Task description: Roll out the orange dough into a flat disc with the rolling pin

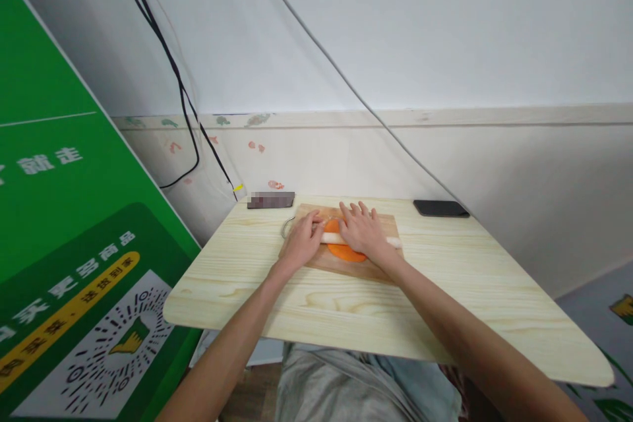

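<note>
A pale rolling pin (pixel 330 238) lies across a flat, round orange sheet (pixel 349 254) that looks like dough. Beneath both is a wooden cutting board (pixel 387 226) with a metal ring handle at its left. My left hand (pixel 301 241) is over the pin's left end, fingers bent around it. On the pin's right part rests the palm of my right hand (pixel 363 231), its fingers stretched forward and spread. Part of the orange sheet shows in front of the pin and part behind it, between the hands. The pin's right end sticks out past my right hand.
The board rests on a light wood-grain table (pixel 475 283). A dark phone (pixel 441 209) lies at the back right, and a dark flat object (pixel 270 200), partly blurred out, at the back left. Cables (pixel 178 72) hang along the wall. A green printed panel (pixel 74 211) stands left.
</note>
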`<state>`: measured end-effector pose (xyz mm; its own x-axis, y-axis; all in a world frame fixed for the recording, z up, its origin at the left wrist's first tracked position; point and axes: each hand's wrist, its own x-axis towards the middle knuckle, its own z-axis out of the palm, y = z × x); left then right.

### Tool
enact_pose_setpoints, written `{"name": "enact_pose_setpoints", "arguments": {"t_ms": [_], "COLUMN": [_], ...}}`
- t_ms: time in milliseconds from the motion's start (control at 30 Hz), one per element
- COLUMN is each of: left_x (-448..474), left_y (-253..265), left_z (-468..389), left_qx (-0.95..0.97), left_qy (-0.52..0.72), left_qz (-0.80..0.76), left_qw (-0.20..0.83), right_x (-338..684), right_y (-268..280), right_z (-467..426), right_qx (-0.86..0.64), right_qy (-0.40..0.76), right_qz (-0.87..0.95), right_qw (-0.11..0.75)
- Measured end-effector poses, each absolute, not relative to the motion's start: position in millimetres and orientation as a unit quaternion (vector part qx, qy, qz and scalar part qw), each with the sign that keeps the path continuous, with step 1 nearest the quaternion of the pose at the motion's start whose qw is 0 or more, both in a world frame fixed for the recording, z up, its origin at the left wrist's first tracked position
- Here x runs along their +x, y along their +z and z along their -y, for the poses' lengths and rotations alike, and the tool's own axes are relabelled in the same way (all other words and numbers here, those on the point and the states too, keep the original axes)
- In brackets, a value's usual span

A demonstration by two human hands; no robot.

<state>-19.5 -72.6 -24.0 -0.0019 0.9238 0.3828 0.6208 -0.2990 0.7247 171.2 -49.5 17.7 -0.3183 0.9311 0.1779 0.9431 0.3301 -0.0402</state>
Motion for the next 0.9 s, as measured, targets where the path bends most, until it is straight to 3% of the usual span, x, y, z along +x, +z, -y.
{"name": "enact_pose_setpoints", "arguments": {"t_ms": [333, 633, 900], "left_x": [-23, -21, -23], "left_y": [-29, -29, -30], "left_z": [68, 69, 67], "left_qx": [0.684, 0.68, 0.685], "left_qy": [0.431, 0.437, 0.437], "left_qz": [-0.565, -0.559, -0.555], "left_qw": [0.164, 0.183, 0.18], "right_x": [173, 169, 170], "right_y": [26, 8, 17], "right_z": [23, 82, 37], "right_qx": [-0.561, -0.591, -0.587], "right_qy": [0.061, -0.06, -0.003], "right_qz": [0.824, 0.794, 0.802], "right_qw": [0.053, 0.132, 0.11]}}
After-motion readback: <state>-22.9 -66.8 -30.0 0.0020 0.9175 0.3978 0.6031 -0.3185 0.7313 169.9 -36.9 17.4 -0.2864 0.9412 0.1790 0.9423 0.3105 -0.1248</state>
